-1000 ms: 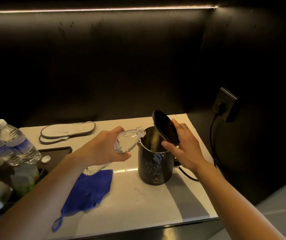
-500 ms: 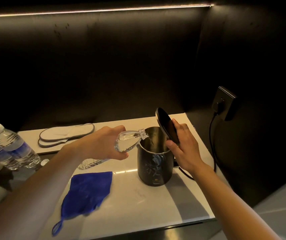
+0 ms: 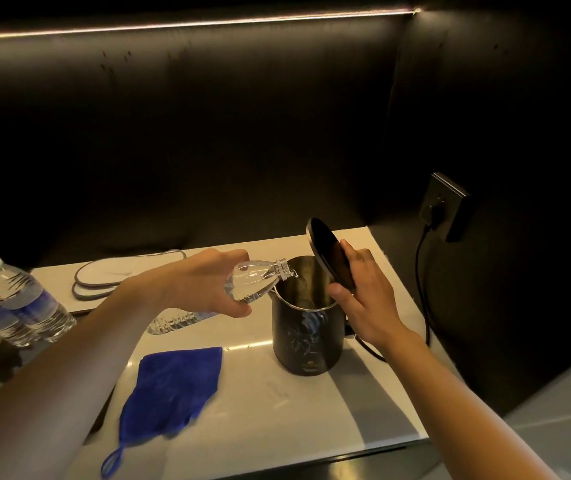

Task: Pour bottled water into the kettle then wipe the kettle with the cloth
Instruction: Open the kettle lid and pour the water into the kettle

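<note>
A dark kettle (image 3: 306, 337) stands on the white counter (image 3: 311, 420), its mouth uncovered. My right hand (image 3: 367, 299) holds its round black lid (image 3: 327, 252) tilted back above the rim. My left hand (image 3: 204, 282) grips a clear uncapped water bottle (image 3: 254, 280), tipped nearly level, its neck over the kettle's rim and water running in. The bottle's base (image 3: 176, 320) sticks out below my wrist. A blue cloth (image 3: 173, 386) with a hanging loop lies flat on the counter, left of the kettle and below my left arm.
Two sealed water bottles (image 3: 20, 303) stand at the far left. A pair of white slippers (image 3: 117, 275) lies at the back of the counter. The kettle's black cord (image 3: 422, 282) runs to a wall socket (image 3: 445, 206) on the right. Dark walls close the back and right.
The bottle has tipped from slanting upward to nearly level, its neck now over the kettle's mouth with water flowing. My right hand still holds the lid back.
</note>
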Available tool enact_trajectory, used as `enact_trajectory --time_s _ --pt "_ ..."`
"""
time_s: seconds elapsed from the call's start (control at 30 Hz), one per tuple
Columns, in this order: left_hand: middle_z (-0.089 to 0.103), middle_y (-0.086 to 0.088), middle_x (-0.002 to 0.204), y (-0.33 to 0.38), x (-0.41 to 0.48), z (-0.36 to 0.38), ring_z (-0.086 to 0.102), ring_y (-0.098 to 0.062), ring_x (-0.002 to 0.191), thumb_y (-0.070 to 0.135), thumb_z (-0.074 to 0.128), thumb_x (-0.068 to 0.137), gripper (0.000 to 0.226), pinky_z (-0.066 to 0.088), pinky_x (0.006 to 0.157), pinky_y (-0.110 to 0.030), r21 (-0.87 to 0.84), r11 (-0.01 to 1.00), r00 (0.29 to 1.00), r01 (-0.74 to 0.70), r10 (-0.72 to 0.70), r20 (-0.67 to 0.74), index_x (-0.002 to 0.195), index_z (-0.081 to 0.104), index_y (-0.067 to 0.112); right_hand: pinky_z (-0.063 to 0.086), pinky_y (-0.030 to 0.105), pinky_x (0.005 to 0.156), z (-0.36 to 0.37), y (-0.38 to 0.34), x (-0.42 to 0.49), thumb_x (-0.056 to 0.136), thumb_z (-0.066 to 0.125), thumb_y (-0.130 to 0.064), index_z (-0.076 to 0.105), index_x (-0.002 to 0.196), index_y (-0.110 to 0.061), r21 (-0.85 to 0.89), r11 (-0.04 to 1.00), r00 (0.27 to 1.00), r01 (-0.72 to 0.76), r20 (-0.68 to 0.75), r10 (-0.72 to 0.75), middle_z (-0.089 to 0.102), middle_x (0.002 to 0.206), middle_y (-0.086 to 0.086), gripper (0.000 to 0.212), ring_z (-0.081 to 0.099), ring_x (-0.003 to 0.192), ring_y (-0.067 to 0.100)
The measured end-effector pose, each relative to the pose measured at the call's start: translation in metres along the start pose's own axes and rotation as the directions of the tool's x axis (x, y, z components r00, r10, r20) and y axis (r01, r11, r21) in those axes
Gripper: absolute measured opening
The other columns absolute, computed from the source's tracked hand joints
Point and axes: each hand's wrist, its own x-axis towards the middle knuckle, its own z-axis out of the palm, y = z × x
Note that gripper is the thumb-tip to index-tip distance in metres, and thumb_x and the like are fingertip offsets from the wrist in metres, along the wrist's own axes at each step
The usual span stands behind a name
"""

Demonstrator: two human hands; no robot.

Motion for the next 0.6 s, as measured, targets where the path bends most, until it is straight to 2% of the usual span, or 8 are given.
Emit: enact_trajectory --time_s 0.2,0.33,0.43,0.6 --pt "0.056 0.001 0.14 -0.001 0.004 -0.004 0.058 -0.02 0.114 0.056 0.077 0.072 0.084 0.054 0.086 -0.028 0.001 1.0 0.999 -0.019 0.019 0.047 0.141 0.039 0.026 0.049 0.036 0.09 0.0 0.001 0.0 0.081 0.037 -0.071 0.031 0.156 -0.018 0.0 1.0 1.0 -0.006 0.0 0.006 0.05 0.133 0.007 0.093 0.05 0.116 0.021" --pt "0.055 0.001 0.141 0.001 0.008 -0.011 0.059 -0.021 0.115 0.058 0.077 0.071 0.088 0.056 0.091 -0.035 0.014 1.0 0.995 -0.022 0.02 0.1 0.143 0.038 0.024 0.046 0.032 0.089 0.0 0.001 0.0 0.081 0.038 -0.07 0.031 0.156 -0.017 0.004 1.0 1.0 0.005 -0.003 -0.005 0.05 0.134 0.007 0.092 0.049 0.116 0.021" --pt "0.057 0.0 0.138 0.005 0.012 -0.019 0.061 -0.021 0.11 0.054 0.079 0.072 0.088 0.057 0.086 -0.029 0.043 0.999 0.989 -0.017 0.01 0.146 0.144 0.039 0.021 0.045 0.032 0.09 -0.001 0.0 0.0 0.08 0.037 -0.07 0.03 0.157 -0.017 0.005 1.0 1.0 -0.001 0.001 0.001 0.049 0.134 0.007 0.093 0.048 0.116 0.019" --pt "0.064 0.004 0.119 0.013 0.019 -0.031 0.062 -0.018 0.088 0.051 0.081 0.071 0.077 0.055 0.076 -0.024 0.114 0.993 0.984 -0.012 -0.009 0.178 0.134 0.048 0.022 0.046 0.034 0.089 -0.001 0.0 0.0 0.081 0.038 -0.07 0.029 0.157 -0.018 0.008 1.0 1.0 -0.001 0.005 0.001 0.049 0.132 0.006 0.093 0.047 0.113 0.017"
